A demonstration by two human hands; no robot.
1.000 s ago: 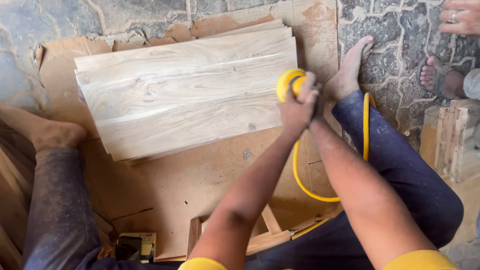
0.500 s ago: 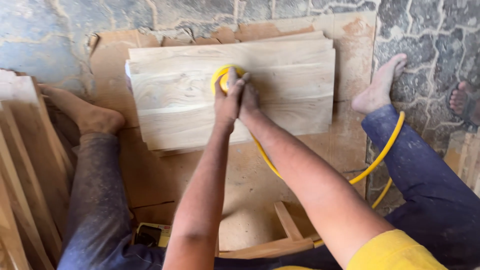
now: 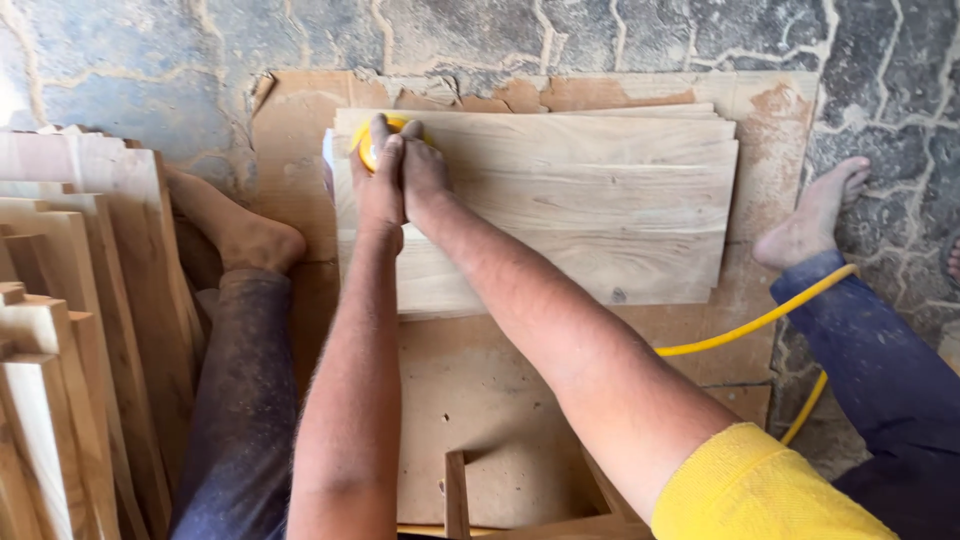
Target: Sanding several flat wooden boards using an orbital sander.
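Observation:
A pale wooden board (image 3: 600, 210) lies on a brown sheet (image 3: 500, 400) on the ground between my outstretched legs. Both hands press down on a small round yellow sander (image 3: 372, 142) at the board's far left corner. My left hand (image 3: 380, 180) covers its left side and my right hand (image 3: 425, 172) sits beside it on the right, fingers closed over the tool. Most of the sander is hidden under the hands. A yellow hose (image 3: 760, 320) runs off to the right past my right leg.
A stack of pale wooden planks (image 3: 70, 330) stands at the left edge. My bare left foot (image 3: 245, 235) and right foot (image 3: 815, 215) flank the board. Cracked stone paving (image 3: 600, 40) surrounds the sheet. A wooden frame piece (image 3: 457, 490) lies near me.
Both hands have slid the sander leftward across the board, from its right end through the middle to its far left corner. The view has swung with them.

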